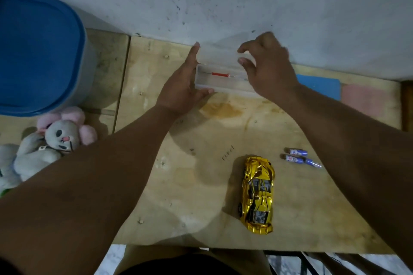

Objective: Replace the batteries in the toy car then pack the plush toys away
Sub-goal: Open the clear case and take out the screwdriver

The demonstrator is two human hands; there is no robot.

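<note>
Your left hand [186, 87] grips the left end of the clear box [220, 83] – your right hand [266, 67] pinches its raised lid [220, 57]. The gold toy car [259, 194] and batteries [299, 156] lie nearer you, below your right hand.

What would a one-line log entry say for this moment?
left hand: holds clear box | right hand: lifts its lid | inside: red-handled screwdriver | gold toy car, batteries: untouched on table

Glossy gold foil-look toy car [258, 194], rough plywood table [190, 174]; translucent plastic box [220, 83], fuzzy cloth plush [51, 143]
</note>
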